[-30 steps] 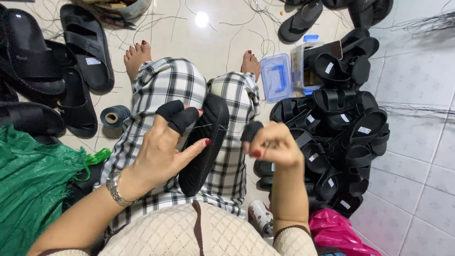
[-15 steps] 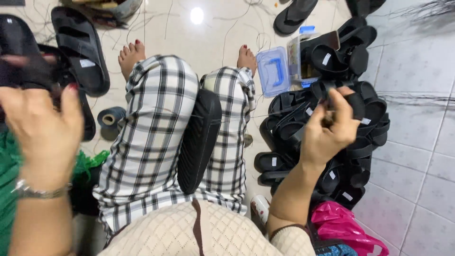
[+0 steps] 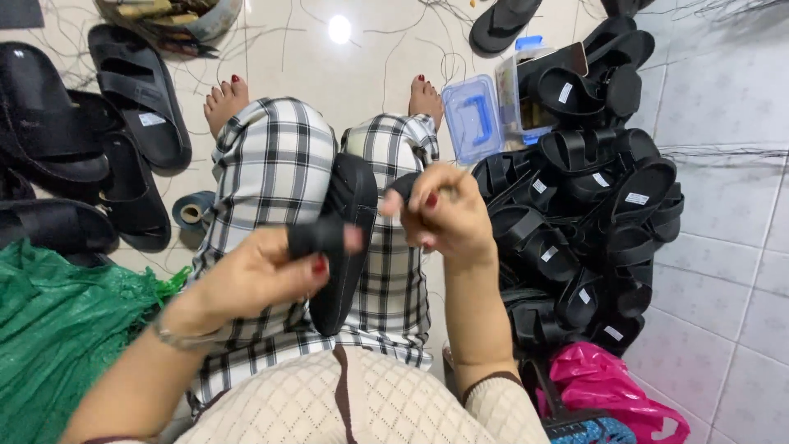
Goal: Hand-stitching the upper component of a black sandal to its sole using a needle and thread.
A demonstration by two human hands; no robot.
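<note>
Tile floor (image 3: 723,271), glossy, pale, perhaps thread-strewn, under sandal pile (image 3: 592,214).

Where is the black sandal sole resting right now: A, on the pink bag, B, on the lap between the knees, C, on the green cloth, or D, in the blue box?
B: the black sandal sole lies along the checked trousers, between the knees.

Pale tiled floor (image 3: 723,271) carries a black sandal pile (image 3: 592,214), green sheet (image 3: 57,345), tape roll (image 3: 191,212).
</note>
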